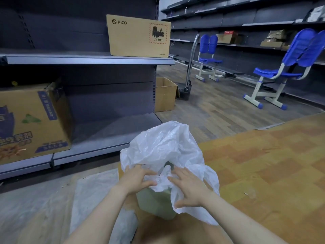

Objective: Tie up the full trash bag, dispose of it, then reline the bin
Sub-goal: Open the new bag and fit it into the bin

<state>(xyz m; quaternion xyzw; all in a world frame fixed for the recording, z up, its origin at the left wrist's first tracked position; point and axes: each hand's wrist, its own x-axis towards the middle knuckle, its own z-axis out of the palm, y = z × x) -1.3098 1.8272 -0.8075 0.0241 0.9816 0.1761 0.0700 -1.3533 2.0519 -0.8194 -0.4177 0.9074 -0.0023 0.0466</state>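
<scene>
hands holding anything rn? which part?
Both hands, left hand and right hand, are on the white plastic bag at its bunched near edge over the green bin; an actual grip cannot be told.
</scene>
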